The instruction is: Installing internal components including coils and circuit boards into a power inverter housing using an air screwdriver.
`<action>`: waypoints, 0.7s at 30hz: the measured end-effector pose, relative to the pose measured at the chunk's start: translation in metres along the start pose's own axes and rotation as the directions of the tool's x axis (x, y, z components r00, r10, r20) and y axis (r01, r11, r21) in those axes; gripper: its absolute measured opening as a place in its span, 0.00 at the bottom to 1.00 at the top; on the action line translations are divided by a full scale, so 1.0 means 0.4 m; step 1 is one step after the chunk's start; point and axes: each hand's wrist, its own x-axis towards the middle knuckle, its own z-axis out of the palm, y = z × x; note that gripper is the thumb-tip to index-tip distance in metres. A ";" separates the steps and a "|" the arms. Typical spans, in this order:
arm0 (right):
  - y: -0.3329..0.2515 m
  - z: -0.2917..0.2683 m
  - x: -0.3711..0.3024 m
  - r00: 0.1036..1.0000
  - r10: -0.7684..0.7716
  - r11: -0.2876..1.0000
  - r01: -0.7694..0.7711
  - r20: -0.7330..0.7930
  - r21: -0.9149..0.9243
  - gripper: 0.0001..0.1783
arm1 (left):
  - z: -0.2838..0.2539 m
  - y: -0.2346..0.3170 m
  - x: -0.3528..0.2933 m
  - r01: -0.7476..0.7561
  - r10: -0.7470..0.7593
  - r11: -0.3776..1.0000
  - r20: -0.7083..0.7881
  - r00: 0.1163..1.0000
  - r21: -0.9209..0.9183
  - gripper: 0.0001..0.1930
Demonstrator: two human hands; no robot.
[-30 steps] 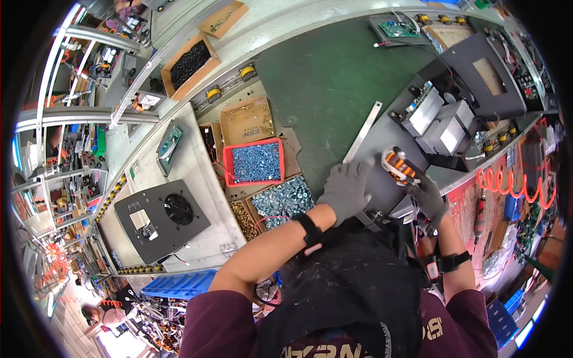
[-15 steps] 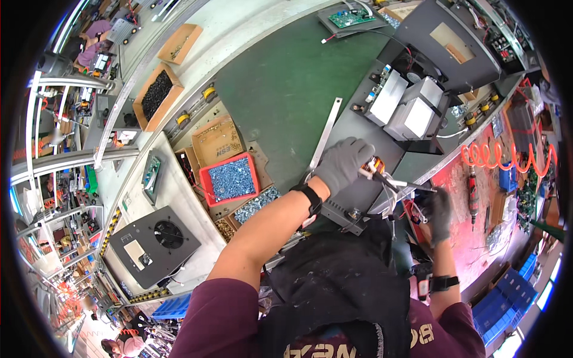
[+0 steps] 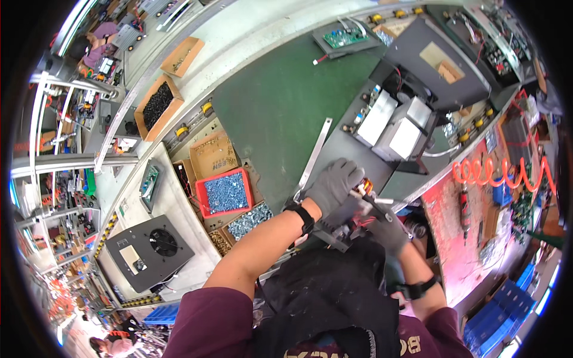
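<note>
My left hand, in a grey glove, is closed around the left side of a small orange-and-yellow wound coil. My gloved right hand is just below and right of the coil. Its fingers are drawn together among red wires, partly smeared by motion; what they pinch cannot be made out. A white sleeved lead sticks out beside the coil. Under both hands lies a dark grey metal chassis, which carries silver heat sinks at its far end.
A flat metal strip lies left of the chassis on the green mat. A red tray of bluish screws stands at left, beside cardboard boxes. An orange coiled hose hangs at right near a red screwdriver. A fan panel lies at lower left.
My right hand has come in from the right, close to the coil and wires. My left hand stays at the coil. The whole view has shifted slightly.
</note>
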 end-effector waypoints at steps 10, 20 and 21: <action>0.307 -0.624 0.255 0.877 -0.076 0.997 0.060 -0.475 -0.049 0.23 | 0.019 -0.007 -0.011 0.011 -0.007 0.985 -0.025 1.000 0.172 0.13; 0.068 -0.768 0.533 0.996 0.002 0.360 -0.089 -0.095 -0.929 0.10 | -0.052 -0.009 -0.038 0.212 -0.240 0.958 -0.133 0.962 -0.195 0.22; 0.035 -0.790 0.581 0.995 0.087 0.209 0.021 0.040 -0.978 0.09 | -0.070 -0.026 -0.046 0.363 -0.381 0.843 0.037 0.924 -0.396 0.29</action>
